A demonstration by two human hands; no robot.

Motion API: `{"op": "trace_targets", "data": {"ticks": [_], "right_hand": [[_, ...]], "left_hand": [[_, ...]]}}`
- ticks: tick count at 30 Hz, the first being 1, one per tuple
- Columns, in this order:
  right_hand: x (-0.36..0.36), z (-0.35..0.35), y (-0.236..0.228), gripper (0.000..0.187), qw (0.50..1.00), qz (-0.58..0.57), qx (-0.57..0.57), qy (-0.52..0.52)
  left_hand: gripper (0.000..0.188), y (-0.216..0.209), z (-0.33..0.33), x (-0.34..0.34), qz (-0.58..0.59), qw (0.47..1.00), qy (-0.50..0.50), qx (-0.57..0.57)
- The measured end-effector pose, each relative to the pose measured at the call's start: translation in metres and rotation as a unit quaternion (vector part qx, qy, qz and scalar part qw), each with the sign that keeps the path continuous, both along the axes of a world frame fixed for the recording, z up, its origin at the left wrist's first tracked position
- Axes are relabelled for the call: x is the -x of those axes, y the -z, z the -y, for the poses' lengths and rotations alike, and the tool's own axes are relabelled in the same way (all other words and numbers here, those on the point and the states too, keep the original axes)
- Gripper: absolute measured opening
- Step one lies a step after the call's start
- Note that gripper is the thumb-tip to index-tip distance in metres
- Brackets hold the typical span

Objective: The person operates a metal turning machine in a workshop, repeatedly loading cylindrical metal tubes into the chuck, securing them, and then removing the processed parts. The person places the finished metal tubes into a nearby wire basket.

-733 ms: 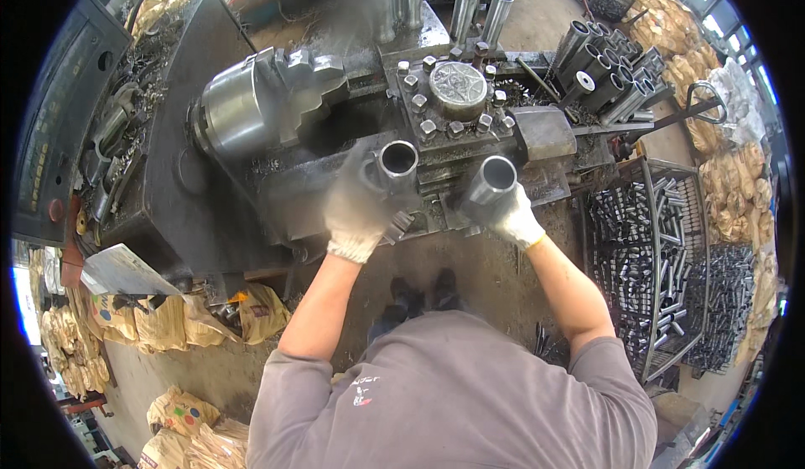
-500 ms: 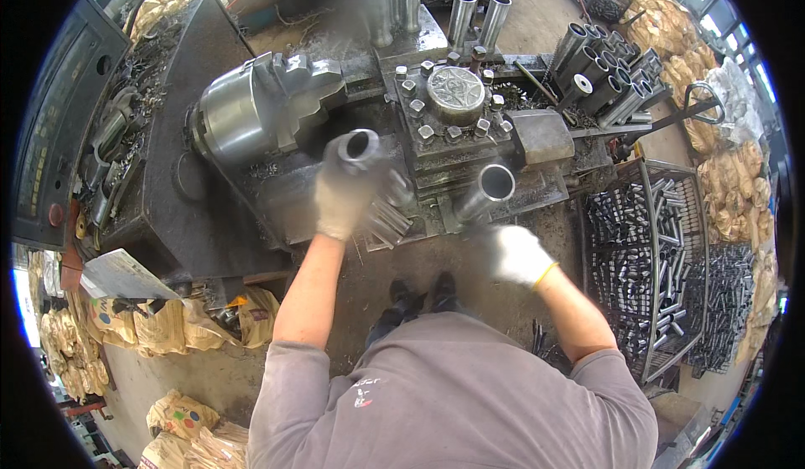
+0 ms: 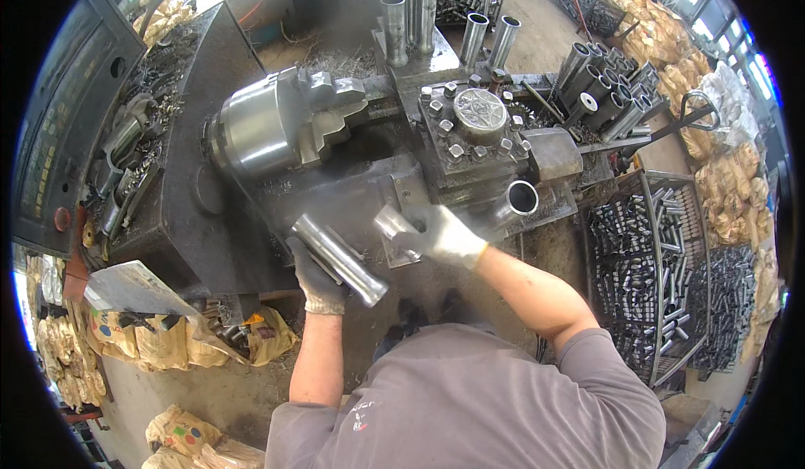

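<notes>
My left hand (image 3: 317, 278), in a dark glove, grips a shiny steel tube (image 3: 342, 259) that slants down to the right in front of the lathe bed. My right hand (image 3: 438, 236), in a white glove, closes on the end of a short steel piece (image 3: 391, 220) just right of that tube. Another open-ended tube (image 3: 521, 199) lies on the carriage, a little right of my right hand. The lathe chuck (image 3: 260, 129) is above my left hand with nothing in its jaws. The tool turret (image 3: 478, 118) sits above my right hand.
Several upright tubes (image 3: 407, 16) stand behind the lathe, and more lean in a bunch (image 3: 605, 83) at the right. A wire basket (image 3: 658, 251) at the right holds many tubes. A control panel (image 3: 63, 133) is at the left, with filled bags (image 3: 159, 343) on the floor.
My left hand lifted its tube off the carriage, then swung it down and left. My right hand let go of the other tube, dropped back, then came up to grip a short piece.
</notes>
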State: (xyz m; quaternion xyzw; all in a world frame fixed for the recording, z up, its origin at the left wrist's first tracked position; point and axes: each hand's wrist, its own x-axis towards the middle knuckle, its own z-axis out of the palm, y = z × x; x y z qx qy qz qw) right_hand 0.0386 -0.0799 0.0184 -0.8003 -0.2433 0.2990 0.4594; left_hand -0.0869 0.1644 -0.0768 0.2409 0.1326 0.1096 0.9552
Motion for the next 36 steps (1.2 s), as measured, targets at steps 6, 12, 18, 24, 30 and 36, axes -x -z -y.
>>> {"op": "trace_targets", "data": {"ticks": [6,12,18,24,30,36], "right_hand": [[0.008,-0.022,-0.028,0.087,0.992,-0.106,0.043,0.050],[-0.001,0.003,-0.121,0.074,0.997,0.015,-0.071,0.001],[-0.140,-0.002,-0.200,0.079,0.862,0.486,-0.045,-0.136],[-0.295,-0.064,-0.101,0.043,0.709,0.575,0.313,-0.260],[-0.308,-0.106,-0.041,0.068,0.860,0.255,0.296,-0.328],[-0.286,-0.109,-0.065,0.063,0.873,0.264,0.270,-0.308]], "left_hand": [[0.075,-0.065,0.080,-0.048,-0.008,0.983,0.002,-0.184],[0.050,-0.022,0.066,-0.108,0.023,0.965,0.230,-0.123],[0.033,-0.014,0.028,-0.151,-0.061,0.931,0.018,-0.359],[0.036,0.009,-0.001,-0.057,-0.191,0.917,0.013,-0.351],[0.030,0.081,0.002,0.077,-0.355,0.890,-0.101,-0.268],[0.037,0.079,-0.044,0.141,-0.403,0.851,-0.269,-0.201]]}}
